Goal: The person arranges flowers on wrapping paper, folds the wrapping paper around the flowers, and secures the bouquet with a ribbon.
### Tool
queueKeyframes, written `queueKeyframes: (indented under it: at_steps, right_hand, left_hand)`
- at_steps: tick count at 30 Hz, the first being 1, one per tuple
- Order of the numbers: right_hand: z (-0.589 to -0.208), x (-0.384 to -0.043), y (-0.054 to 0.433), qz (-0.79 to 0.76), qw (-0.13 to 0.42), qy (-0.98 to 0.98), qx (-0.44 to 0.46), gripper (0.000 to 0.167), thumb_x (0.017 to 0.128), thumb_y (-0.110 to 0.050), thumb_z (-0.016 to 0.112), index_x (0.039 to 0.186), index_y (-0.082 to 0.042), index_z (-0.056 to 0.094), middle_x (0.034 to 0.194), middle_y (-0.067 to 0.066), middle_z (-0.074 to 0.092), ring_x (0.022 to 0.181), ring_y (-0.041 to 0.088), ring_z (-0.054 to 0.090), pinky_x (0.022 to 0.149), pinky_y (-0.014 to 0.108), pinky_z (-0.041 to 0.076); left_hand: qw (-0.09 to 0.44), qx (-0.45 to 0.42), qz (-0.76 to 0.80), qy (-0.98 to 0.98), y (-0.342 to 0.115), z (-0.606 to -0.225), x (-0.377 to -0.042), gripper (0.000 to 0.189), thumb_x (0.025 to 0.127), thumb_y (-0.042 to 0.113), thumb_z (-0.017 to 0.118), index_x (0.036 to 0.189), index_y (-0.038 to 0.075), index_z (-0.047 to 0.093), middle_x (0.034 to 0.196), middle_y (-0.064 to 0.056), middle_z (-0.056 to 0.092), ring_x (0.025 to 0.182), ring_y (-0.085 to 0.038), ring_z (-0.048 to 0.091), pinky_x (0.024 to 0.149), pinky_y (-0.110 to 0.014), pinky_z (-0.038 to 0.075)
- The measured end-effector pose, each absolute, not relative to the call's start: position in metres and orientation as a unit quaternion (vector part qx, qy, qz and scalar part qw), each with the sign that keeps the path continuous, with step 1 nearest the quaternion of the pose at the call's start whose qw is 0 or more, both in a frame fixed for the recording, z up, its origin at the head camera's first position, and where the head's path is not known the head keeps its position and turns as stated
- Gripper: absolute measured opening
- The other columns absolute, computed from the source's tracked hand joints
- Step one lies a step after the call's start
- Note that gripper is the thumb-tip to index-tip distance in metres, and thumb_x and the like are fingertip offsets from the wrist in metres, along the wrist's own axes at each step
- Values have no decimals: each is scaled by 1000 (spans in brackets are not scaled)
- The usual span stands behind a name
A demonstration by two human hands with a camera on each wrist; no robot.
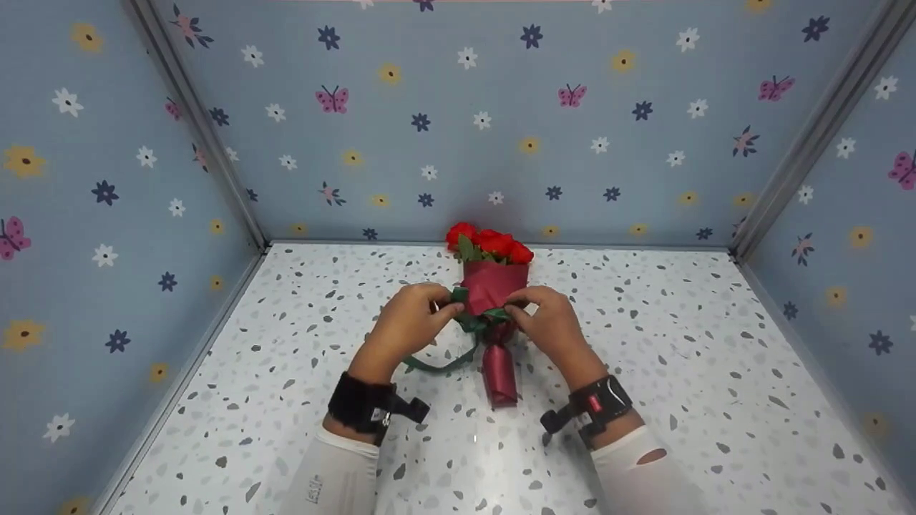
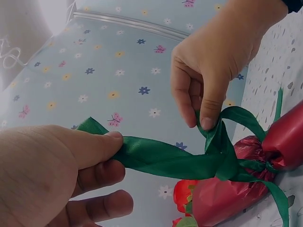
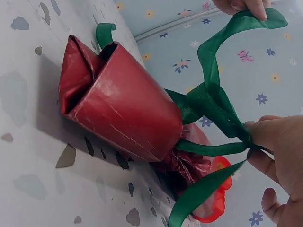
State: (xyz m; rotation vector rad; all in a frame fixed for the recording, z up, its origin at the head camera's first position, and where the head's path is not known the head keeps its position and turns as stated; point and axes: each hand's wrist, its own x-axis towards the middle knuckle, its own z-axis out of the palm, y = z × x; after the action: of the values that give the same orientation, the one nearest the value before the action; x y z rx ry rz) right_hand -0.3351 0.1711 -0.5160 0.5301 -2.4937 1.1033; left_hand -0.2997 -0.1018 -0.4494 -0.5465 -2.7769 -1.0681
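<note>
A bouquet of red roses [image 1: 494,243] in dark red wrapping paper [image 1: 501,282] lies on the table, blooms toward the back wall. Green ribbon [image 2: 165,156] is tied round its gathered neck, with loops and loose ends above the wrap. My left hand [image 1: 418,315] pinches one stretch of ribbon between thumb and forefinger, left of the bouquet. On the other side, my right hand [image 1: 547,318] pinches a ribbon loop near the knot, as the right wrist view shows. The rolled paper handle [image 3: 128,99] points toward me.
The speckled white tabletop [image 1: 680,372] spreads around the bouquet. Blue flowered panels [image 1: 494,157] stand behind and on both sides. One ribbon tail [image 1: 444,368] curves over the table left of the handle.
</note>
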Motion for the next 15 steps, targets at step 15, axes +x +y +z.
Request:
queueKeyframes:
  at_steps: [15]
  right_hand:
    - [-512, -342, 203, 404, 72, -904, 120, 9, 110, -18, 77, 110, -11, 83, 107, 7, 85, 106, 28, 78, 96, 52, 63]
  left_hand:
    - [43, -124, -318, -939, -115, -455, -308, 22, 111, 30, 75, 99, 13, 82, 92, -3, 76, 73, -19, 56, 67, -36, 43]
